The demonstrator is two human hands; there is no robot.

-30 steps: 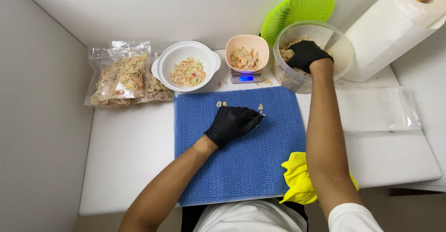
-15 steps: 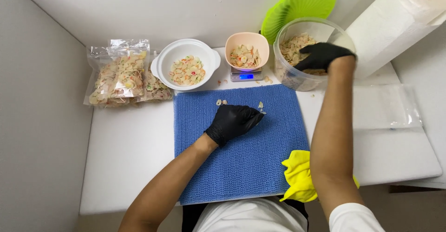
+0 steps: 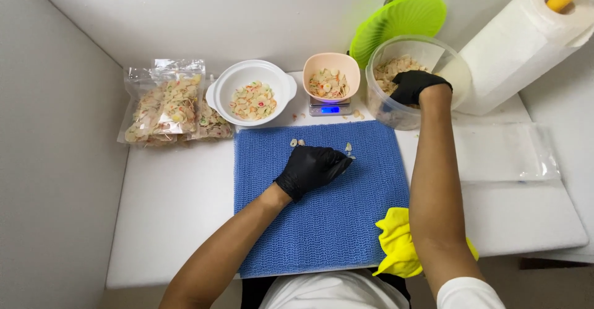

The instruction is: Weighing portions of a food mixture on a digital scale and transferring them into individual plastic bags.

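setting: white tabletop (image 3: 173, 204) boxed in by white walls, blue mat (image 3: 322, 222) in the middle
left hand (image 3: 312, 166): black glove, resting on the mat, fingers curled loosely; cannot tell if it pinches anything
right hand (image 3: 413, 86): black glove, down inside the clear tub (image 3: 396, 114), curled around the flakes (image 3: 391, 70); grip hidden, cannot tell
key relation: tub sits at back right, beyond the mat; right hand is in it, left well apart; pink bowl (image 3: 331, 77) on scale (image 3: 330, 107) just left of the tub
flakes: pale, small, thin, loose heap with a few coloured bits
strays: few flakes on mat (image 3: 348, 147) just by the left fingertips
rest: white bowl (image 3: 250, 92) of flakes, bags (image 3: 167, 104) far left, green lid (image 3: 399, 24), paper roll (image 3: 520, 43), yellow cloth (image 3: 396, 244), empty bag (image 3: 501, 151)
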